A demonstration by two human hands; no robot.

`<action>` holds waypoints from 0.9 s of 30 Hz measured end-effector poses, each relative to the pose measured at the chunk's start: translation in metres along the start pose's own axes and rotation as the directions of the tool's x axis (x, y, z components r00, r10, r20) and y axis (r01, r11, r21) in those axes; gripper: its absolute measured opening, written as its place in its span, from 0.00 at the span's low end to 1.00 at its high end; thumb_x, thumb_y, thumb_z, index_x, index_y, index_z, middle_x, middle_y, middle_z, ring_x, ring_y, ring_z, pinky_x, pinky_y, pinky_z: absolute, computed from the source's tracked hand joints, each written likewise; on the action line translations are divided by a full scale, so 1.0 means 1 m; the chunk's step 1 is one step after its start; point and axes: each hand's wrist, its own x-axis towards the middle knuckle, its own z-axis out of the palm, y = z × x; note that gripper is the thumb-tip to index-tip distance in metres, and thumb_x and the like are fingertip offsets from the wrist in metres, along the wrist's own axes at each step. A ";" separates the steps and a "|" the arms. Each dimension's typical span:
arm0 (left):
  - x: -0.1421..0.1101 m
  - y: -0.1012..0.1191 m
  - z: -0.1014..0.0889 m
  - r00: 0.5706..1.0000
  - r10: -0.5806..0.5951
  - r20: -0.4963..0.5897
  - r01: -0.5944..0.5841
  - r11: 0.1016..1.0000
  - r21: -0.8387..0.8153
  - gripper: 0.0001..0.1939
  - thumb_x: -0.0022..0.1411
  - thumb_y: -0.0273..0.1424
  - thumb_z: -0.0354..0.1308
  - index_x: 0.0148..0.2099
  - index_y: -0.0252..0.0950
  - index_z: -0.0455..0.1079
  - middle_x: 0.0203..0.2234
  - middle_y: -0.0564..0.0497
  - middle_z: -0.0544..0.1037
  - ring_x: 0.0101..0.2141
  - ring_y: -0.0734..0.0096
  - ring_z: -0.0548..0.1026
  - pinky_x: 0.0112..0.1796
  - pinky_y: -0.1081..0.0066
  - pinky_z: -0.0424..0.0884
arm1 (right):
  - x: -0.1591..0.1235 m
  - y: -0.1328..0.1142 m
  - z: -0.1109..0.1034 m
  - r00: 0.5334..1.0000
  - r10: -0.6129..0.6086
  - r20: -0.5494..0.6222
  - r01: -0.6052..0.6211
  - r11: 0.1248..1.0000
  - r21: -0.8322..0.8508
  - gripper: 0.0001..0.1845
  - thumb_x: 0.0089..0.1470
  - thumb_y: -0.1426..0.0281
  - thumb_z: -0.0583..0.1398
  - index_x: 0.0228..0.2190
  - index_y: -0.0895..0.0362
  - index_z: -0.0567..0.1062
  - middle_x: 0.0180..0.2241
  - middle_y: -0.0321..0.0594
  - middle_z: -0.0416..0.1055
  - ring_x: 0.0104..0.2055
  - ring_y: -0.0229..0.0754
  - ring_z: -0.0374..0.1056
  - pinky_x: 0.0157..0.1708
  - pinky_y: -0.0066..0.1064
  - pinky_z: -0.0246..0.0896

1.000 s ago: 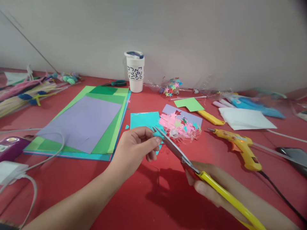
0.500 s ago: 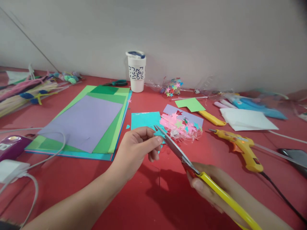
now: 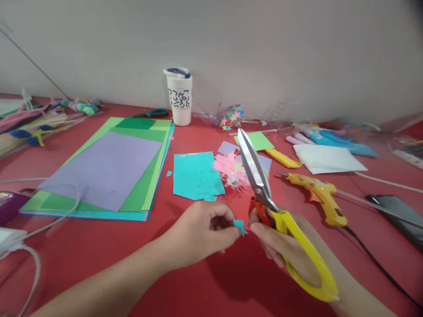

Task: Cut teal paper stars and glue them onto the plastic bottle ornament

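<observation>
My left hand [image 3: 206, 231] pinches a small turquoise paper piece [image 3: 239, 226] with pointed edges between thumb and fingertips. In my right hand [image 3: 284, 242] are large scissors [image 3: 256, 165] with yellow and red handles, their blades pointing up and away and nearly together. The blades stand apart from the paper piece. Just beyond my left hand lies a turquoise sheet [image 3: 196, 174] with a cut lower edge. Beside it, partly behind the blades, is a pile of pink paper stars and clear shreds [image 3: 231, 167] on purple paper.
Coloured sheets [image 3: 112, 171] lie stacked at left. A white cup [image 3: 180, 99] stands by the wall. To the right are a yellow glue gun [image 3: 317, 196], a yellow cutter [image 3: 284, 158], a white packet [image 3: 330, 158] and a phone [image 3: 396, 215]. White cables [image 3: 36, 264] run at left.
Both hands have come nearer to me, and the small paper piece has moved away from the turquoise sheet. The scissors have swung more upright, their blades now clear of the piece.
</observation>
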 end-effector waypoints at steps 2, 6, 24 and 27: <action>-0.001 -0.001 0.004 0.997 0.051 0.051 -0.057 0.991 0.121 0.06 0.51 0.26 0.55 0.24 0.37 0.62 0.16 0.59 0.65 0.20 0.78 0.65 0.21 0.77 0.59 | 0.001 0.000 0.001 0.999 0.029 0.018 -0.029 1.000 -0.009 0.13 0.48 0.59 0.59 0.23 0.54 0.65 0.12 0.24 0.53 0.12 0.30 0.48 0.12 0.22 0.47; -0.001 -0.001 0.005 0.992 0.078 0.096 -0.095 0.976 0.195 0.05 0.51 0.27 0.53 0.24 0.38 0.62 0.19 0.58 0.64 0.22 0.77 0.64 0.24 0.75 0.60 | 0.002 0.003 0.003 0.998 0.009 0.058 -0.004 0.996 -0.092 0.08 0.43 0.70 0.60 0.20 0.54 0.64 0.13 0.24 0.52 0.13 0.29 0.49 0.11 0.20 0.44; 0.003 -0.004 0.004 0.991 -0.094 0.099 0.105 0.988 -0.110 0.06 0.51 0.32 0.58 0.27 0.36 0.66 0.17 0.58 0.68 0.19 0.78 0.68 0.23 0.76 0.63 | 0.001 0.001 0.005 1.000 0.016 -0.009 -0.016 0.999 -0.036 0.07 0.46 0.66 0.56 0.21 0.53 0.62 0.10 0.22 0.52 0.10 0.29 0.48 0.11 0.21 0.46; 0.005 -0.008 0.005 0.991 -0.097 0.094 0.112 0.978 -0.174 0.07 0.51 0.33 0.60 0.28 0.36 0.66 0.17 0.57 0.70 0.18 0.78 0.69 0.21 0.77 0.64 | 0.001 0.007 0.003 1.000 -0.008 0.004 0.008 1.000 0.019 0.10 0.49 0.63 0.55 0.22 0.53 0.62 0.10 0.23 0.52 0.11 0.30 0.49 0.12 0.21 0.49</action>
